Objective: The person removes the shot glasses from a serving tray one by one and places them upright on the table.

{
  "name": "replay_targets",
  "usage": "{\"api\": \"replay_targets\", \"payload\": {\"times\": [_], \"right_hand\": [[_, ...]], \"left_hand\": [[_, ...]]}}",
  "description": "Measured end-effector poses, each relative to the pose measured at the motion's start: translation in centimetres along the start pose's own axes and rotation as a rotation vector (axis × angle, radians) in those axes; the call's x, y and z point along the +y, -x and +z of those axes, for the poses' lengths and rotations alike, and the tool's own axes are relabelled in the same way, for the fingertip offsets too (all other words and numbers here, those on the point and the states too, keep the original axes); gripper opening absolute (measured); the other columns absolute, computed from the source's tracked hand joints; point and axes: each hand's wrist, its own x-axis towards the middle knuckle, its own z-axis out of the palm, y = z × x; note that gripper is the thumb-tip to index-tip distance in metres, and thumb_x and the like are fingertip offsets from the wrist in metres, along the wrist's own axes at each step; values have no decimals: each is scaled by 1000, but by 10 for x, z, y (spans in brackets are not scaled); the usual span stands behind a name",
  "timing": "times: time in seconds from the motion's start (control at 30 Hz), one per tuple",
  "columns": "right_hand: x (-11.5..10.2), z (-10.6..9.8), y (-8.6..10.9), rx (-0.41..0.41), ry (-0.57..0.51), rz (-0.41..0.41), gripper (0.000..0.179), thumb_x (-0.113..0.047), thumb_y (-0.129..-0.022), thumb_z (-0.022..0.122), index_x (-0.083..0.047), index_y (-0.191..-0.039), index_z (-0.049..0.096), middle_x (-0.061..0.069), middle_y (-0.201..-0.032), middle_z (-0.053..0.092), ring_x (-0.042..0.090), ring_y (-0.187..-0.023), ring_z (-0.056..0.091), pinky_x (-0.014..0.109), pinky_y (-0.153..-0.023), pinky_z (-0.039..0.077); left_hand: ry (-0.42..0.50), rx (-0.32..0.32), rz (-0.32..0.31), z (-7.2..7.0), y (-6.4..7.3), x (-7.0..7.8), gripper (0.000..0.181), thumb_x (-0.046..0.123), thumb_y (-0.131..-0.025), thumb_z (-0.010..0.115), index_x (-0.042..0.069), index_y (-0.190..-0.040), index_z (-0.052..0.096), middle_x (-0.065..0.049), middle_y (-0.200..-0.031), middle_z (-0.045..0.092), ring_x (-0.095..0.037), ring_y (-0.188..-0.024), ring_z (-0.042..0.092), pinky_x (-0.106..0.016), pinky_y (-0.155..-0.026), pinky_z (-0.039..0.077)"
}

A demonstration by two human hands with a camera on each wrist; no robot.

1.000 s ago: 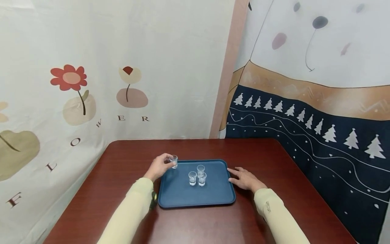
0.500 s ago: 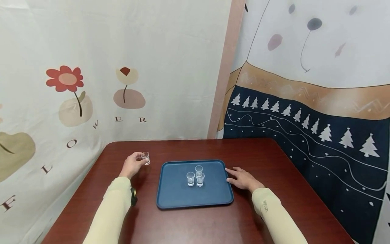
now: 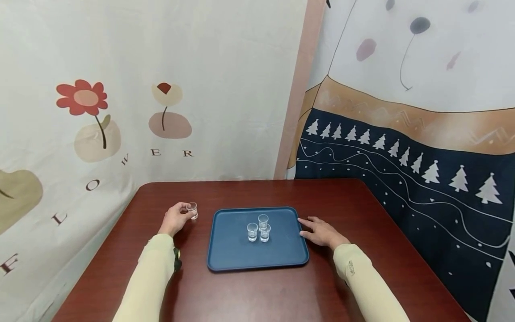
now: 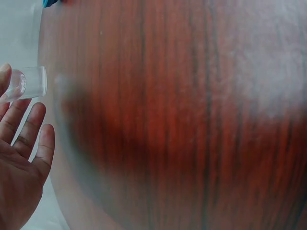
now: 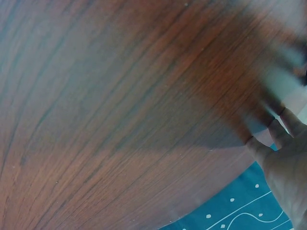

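My left hand (image 3: 175, 219) pinches a small clear shot glass (image 3: 193, 211) between thumb and fingers, over the table to the left of the tray. In the left wrist view the thumb and a finger grip the glass (image 4: 33, 81), while the other fingers are spread. On the blue tray (image 3: 229, 255) three more shot glasses stand upright in a close cluster, among them a left one (image 3: 252, 232), a right one (image 3: 265, 233) and a rear one (image 3: 263, 220). My right hand (image 3: 322, 232) lies at the tray's right edge with its fingers extended, fingertips at the rim.
The dark red wooden table (image 3: 257, 295) carries the tray near its middle. Behind it hangs a pale curtain (image 3: 233, 89) with printed flowers. A dark blue printed cloth (image 3: 362, 174) with trees hangs at the right.
My left hand has carried the shot glass leftward from the tray's back left corner to over the bare table, then slightly lower. The right hand stays at the tray's edge.
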Motion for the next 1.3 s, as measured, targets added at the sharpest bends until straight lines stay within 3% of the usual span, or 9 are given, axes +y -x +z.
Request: {"api": "replay_targets", "payload": {"times": [0.2,0.43,0.67,0.8,0.93,1.13,1.3], "right_hand": [[2,-1,0,-4,-8,-1,58,-43,-100,56,-20,-152,42,23,-153,34,46,-139,33,63,-109,29],[-1,0,0,-3,9,2,58,-43,-100,56,-21,-152,43,23,-153,36,46,-138,35,62,-108,30],[-1,-1,0,-14,-9,16,56,-40,-102,54,-22,-153,41,22,-154,34,45,-140,32,62,-109,28],[-2,-2,0,-23,-14,20,54,-37,-103,52,-22,-153,41,22,-154,34,46,-140,31,63,-109,27],[-2,-2,0,-28,-13,26,54,-37,-102,53,-23,-153,41,21,-154,33,45,-140,31,63,-109,27],[0,-3,0,-27,-5,31,54,-37,-102,54,-23,-153,41,22,-154,34,45,-140,31,62,-109,28],[-1,-4,1,-28,4,25,55,-38,-102,53,-23,-153,40,22,-154,33,45,-140,31,62,-109,28]], "left_hand": [[-3,0,-17,5,3,-1,39,21,-98,64,-4,-126,52,-27,-121,59,-37,-108,53,-48,-89,47],[14,-4,-12,4,8,-2,57,19,-95,68,-8,-138,42,-32,-128,54,-43,-117,51,-53,-99,43],[48,35,-15,-3,12,2,72,37,-100,60,-5,-150,29,-31,-143,42,-44,-131,43,-55,-106,38],[65,105,13,-11,16,14,73,45,-101,55,-2,-151,30,-29,-146,40,-43,-134,42,-56,-107,37],[97,130,60,-15,18,31,71,46,-100,55,0,-150,34,-27,-145,43,-42,-133,43,-56,-104,40],[143,95,110,-7,17,56,68,45,-99,57,4,-150,37,-23,-142,46,-39,-131,45,-55,-104,39],[166,57,133,8,19,69,64,43,-99,59,7,-148,41,-20,-138,50,-36,-128,47,-52,-100,43]]}}
